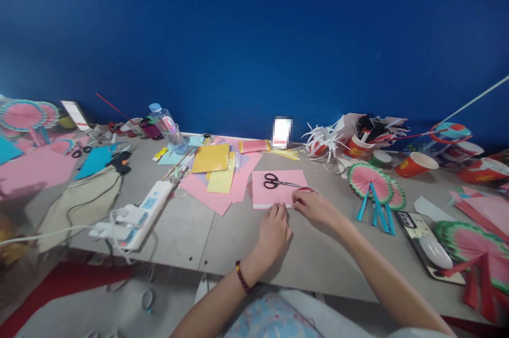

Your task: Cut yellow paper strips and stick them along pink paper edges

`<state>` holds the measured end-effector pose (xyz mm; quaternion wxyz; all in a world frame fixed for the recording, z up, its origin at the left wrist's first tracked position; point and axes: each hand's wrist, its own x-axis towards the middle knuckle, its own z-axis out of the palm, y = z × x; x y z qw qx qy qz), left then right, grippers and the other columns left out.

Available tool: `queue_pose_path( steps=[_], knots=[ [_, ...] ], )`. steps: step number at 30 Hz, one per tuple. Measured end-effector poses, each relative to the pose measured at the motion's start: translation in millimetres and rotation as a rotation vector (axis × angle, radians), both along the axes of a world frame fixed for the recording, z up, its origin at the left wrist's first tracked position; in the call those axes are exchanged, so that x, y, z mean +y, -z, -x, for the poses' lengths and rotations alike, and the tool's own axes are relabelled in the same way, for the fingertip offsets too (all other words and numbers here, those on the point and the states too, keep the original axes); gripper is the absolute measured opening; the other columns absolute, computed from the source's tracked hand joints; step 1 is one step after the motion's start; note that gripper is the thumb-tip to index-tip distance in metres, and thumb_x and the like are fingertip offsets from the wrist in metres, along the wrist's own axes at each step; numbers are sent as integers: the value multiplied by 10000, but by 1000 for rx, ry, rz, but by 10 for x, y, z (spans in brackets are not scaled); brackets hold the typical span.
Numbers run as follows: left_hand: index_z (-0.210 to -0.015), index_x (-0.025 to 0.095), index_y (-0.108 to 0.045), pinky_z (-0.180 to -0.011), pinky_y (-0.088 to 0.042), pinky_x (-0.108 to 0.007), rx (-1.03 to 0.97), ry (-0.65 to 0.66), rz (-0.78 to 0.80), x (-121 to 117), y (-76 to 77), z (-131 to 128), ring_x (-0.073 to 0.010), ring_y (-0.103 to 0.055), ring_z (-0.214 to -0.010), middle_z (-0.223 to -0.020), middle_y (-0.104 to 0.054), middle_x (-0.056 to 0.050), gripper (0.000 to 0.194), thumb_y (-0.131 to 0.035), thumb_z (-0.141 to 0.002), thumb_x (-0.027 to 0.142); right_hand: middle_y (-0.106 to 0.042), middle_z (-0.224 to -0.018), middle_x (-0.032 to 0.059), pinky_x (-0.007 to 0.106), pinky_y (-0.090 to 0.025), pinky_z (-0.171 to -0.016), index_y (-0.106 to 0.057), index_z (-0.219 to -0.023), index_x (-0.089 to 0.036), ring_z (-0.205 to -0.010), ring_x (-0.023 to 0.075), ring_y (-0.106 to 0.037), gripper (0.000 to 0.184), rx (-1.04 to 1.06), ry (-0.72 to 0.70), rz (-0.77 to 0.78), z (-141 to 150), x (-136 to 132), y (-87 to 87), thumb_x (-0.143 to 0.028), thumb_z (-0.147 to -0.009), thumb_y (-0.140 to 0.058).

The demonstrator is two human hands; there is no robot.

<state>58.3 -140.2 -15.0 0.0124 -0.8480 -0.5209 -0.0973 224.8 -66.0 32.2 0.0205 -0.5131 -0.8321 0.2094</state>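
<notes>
A pink paper sheet (278, 192) lies on the grey table (222, 237) in front of me, with black-handled scissors (278, 181) resting on it. My left hand (273, 232) lies with its fingertips at the sheet's near edge, fingers together and curled down onto the paper. My right hand (314, 205) presses on the sheet's near right corner, next to a roll of tape (308, 189). Whether its fingers pinch the paper or the tape I cannot make out.
A stack of pink and yellow sheets (218, 174) lies to the left, beside a white power strip (137, 216) and a plastic bottle (169, 126). Pink folded paper fans (376, 184) sit to the right, with red paper cups (415, 164) behind and a phone (427, 240) near the right edge.
</notes>
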Motion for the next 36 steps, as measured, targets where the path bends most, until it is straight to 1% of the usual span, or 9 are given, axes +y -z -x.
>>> queue_pose_path(
  steps=[2, 6, 10, 14, 18, 24, 30, 33, 36],
  knots=[
    [-1301, 41, -493, -1013, -413, -382, -8, -8, 1, -6, 18, -4, -262, -452, -1221, -1351, -517, -153, 469, -473, -854, 181, -686, -940, 62, 239, -342, -692, -645, -935, -188, -857, 172, -601, 192, -68, -15, -12, 31, 1, -55, -247, -887, -468],
    [-1310, 35, -484, -1006, -421, -385, -37, -15, 3, -12, 40, 1, -266, -462, -1212, -1338, -529, -156, 476, -455, -854, 170, -705, -950, 78, 241, -341, -649, -654, -921, -195, -879, 187, -631, 222, -244, 2, -34, 132, 5, -150, -241, -904, -437],
    [-1330, 37, -461, -1001, -424, -395, -59, -15, 15, -5, 71, 8, -266, -462, -1218, -1348, -522, -166, 488, -443, -862, 175, -719, -970, 110, 254, -370, -644, -669, -944, -189, -891, 217, -663, 253, -394, 7, -18, 256, 38, -215, -226, -909, -422],
    [-1327, 44, -468, -999, -424, -392, -55, -9, 16, -4, 80, 11, -263, -458, -1224, -1353, -521, -160, 484, -441, -863, 182, -717, -977, 152, 281, -411, -673, -667, -1010, -161, -909, 250, -675, 256, -495, -21, 10, 336, 89, -225, -210, -898, -442],
    [-1311, 42, -484, -982, -436, -377, -68, -18, 8, -7, 42, 11, -257, -474, -1197, -1334, -538, -150, 474, -431, -856, 164, -711, -984, 166, 303, -432, -684, -654, -1053, -151, -935, 273, -671, 258, -518, -22, 18, 343, 99, -201, -205, -883, -469],
    [-1304, 63, -488, -996, -432, -364, -99, -31, 20, 1, 10, 13, -244, -482, -1185, -1307, -551, -151, 468, -443, -846, 151, -705, -986, 163, 297, -444, -676, -650, -1053, -162, -927, 260, -676, 257, -495, 6, 17, 306, 72, -171, -205, -889, -457],
    [-1312, 61, -470, -1001, -425, -365, -82, -13, 16, 3, 33, 21, -245, -469, -1197, -1310, -541, -155, 471, -438, -854, 163, -709, -1013, 158, 312, -455, -703, -651, -1070, -167, -967, 271, -670, 247, -518, 14, 59, 356, 88, -211, -229, -883, -502],
    [-1315, 68, -470, -993, -427, -368, -83, -10, 9, -2, 28, 29, -244, -465, -1198, -1322, -537, -145, 466, -421, -860, 161, -709, -1032, 155, 321, -456, -720, -647, -1088, -165, -989, 278, -664, 254, -534, 20, 87, 377, 112, -229, -244, -883, -521],
    [-1345, 54, -439, -982, -429, -371, -71, 0, 12, 0, 13, 28, -248, -468, -1186, -1303, -549, -146, 497, -431, -860, 167, -699, -1069, 164, 323, -451, -732, -646, -1103, -162, -1013, 282, -654, 266, -548, 40, 106, 392, 137, -254, -258, -878, -542]
  ],
)
